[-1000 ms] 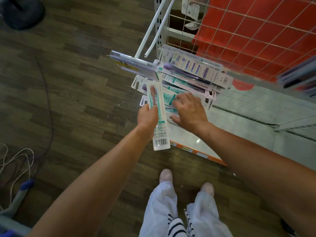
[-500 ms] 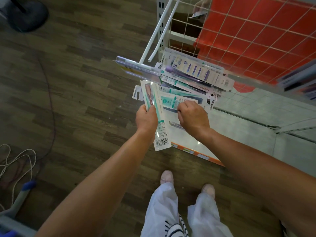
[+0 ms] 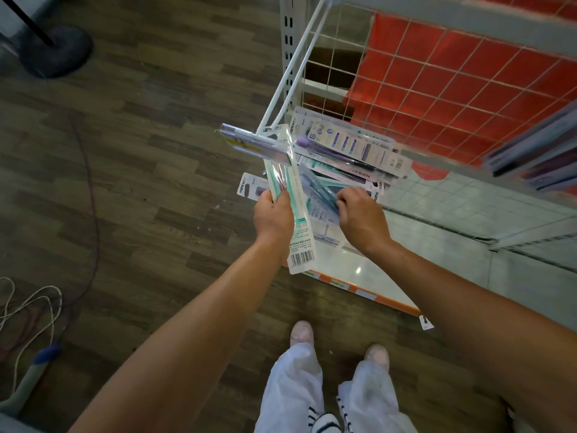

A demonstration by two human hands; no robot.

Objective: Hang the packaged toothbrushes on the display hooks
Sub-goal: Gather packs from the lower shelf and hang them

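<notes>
My left hand grips a long teal-and-white packaged toothbrush, held upright with its barcode end down and its top up at the tip of the white display hook. A clear price tag holder crosses the hook's tip. My right hand pinches a darker blue toothbrush pack lifted from the pile of packaged toothbrushes lying on the white shelf.
A wire grid panel with a red backing rises behind the shelf. More hanging packs blur at the right edge. Cables lie on the wood floor at left, a round stand base at top left. My feet are below.
My left hand has raised the teal pack so its top reaches the hook's tip. My right hand has closed on a blue pack and lifted it off the pile.
</notes>
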